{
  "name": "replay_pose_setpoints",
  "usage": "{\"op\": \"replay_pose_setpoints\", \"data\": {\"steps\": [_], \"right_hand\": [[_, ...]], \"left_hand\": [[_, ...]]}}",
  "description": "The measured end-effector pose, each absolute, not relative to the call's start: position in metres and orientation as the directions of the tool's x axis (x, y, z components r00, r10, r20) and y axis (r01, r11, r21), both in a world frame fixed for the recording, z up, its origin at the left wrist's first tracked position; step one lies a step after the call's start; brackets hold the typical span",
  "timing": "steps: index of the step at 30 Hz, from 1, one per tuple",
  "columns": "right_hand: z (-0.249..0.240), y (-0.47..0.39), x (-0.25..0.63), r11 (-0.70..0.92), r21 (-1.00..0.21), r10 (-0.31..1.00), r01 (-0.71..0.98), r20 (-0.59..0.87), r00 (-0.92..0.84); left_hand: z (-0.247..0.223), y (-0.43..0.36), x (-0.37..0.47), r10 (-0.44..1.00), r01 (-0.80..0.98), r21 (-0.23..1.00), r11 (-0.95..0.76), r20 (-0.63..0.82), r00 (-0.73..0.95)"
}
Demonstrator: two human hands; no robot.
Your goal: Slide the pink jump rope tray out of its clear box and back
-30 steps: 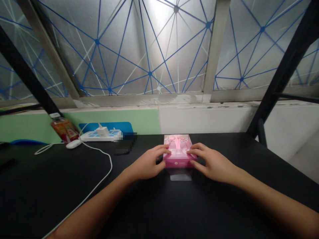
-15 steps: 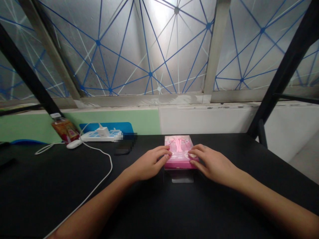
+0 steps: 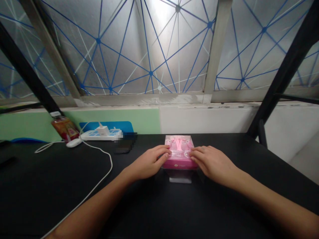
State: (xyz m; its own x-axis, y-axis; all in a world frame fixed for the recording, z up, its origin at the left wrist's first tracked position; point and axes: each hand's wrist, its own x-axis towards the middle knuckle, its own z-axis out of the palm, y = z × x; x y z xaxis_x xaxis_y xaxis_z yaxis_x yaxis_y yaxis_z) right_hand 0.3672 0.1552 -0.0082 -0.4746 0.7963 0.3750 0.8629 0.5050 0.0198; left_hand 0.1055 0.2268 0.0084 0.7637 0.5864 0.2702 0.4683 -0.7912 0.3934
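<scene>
With twelve o'clock pointing away from you, the pink box (image 3: 178,155) lies at about twelve on the black desk (image 3: 219,209), near its far edge, a clear flap (image 3: 180,180) jutting from its six o'clock side. To handle it well, your best course is probably light, matched pressure from nine and three, so the box stays square and its see-through front does not buckle; leave the flap unpinned, since it looks thin and easy to crease. Your left hand (image 3: 148,163) sits at nine, fingers lightly bent over the box's edge, thumb close under them toward seven. Your right hand (image 3: 214,163) mirrors it at three, fingertips on the edge, fingers bunched near one another. The box sits between both; whether either hand truly grips or merely rests there, you cannot tell from this view.
</scene>
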Motion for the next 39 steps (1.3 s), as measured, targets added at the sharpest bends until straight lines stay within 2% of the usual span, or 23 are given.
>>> {"op": "replay_pose_setpoints", "data": {"steps": [8,13,15,19,25,28,32,39], "right_hand": [[-0.004,0.150,0.378,0.555,-0.091,0.779,0.827,0.405,-0.478],[0.011,0.133,0.363,0.736,-0.009,0.643,0.676,0.321,-0.696],[0.016,0.125,0.356,0.804,-0.026,0.579,0.594,0.258,-0.773],[0.017,0.118,0.352,0.812,-0.134,0.584,0.568,0.184,-0.791],[0.021,0.114,0.354,0.783,-0.247,0.613,0.571,0.156,-0.774],[0.028,0.105,0.352,0.801,-0.329,0.560,0.501,0.111,-0.821],[0.030,0.094,0.351,0.774,-0.506,0.467,0.380,0.052,-0.883],[0.028,0.093,0.351,0.715,-0.665,0.270,0.218,-0.025,-0.962]], "left_hand": [[0.008,0.227,0.112,0.594,0.490,0.374,-0.787,0.247,0.765],[0.008,0.228,0.112,0.570,0.466,0.357,-0.810,0.288,0.770],[0.009,0.228,0.113,0.564,0.465,0.340,-0.817,0.309,0.766],[0.011,0.228,0.119,0.594,0.506,0.319,-0.801,0.326,0.735],[0.004,0.233,0.126,0.702,0.615,0.339,-0.712,0.343,0.624],[-0.001,0.241,0.128,0.735,0.633,0.375,-0.678,0.362,0.573],[-0.007,0.256,0.132,0.770,0.639,0.429,-0.638,0.369,0.521],[-0.012,0.267,0.129,0.738,0.647,0.356,-0.674,0.355,0.573]]}}
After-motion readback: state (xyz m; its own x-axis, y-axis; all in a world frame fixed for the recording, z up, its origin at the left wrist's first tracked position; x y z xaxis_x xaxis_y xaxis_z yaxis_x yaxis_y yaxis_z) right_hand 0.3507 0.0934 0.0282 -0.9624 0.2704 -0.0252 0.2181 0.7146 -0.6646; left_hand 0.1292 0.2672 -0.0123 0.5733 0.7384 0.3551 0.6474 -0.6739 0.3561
